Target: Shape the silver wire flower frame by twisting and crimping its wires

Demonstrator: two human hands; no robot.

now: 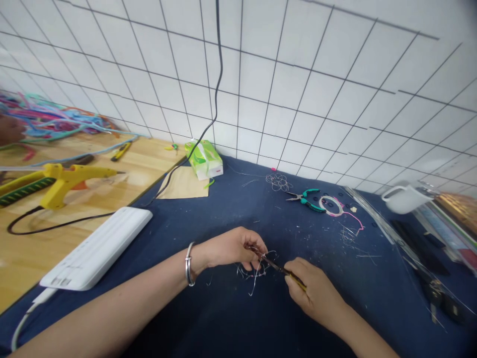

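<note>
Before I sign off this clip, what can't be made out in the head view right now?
All in the head view:
How the wire piece is pinched: hidden by the left hand's fingers.
The tool's handles: mostly covered by the right hand.
The pile of coloured strips: cut off by the left edge and blurred.
Markings on the white block: too faint to read.

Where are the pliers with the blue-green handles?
In the head view, the pliers lie right of the middle on the dark blue table surface, between the looped wire and the white ring, beyond the right hand.
</note>
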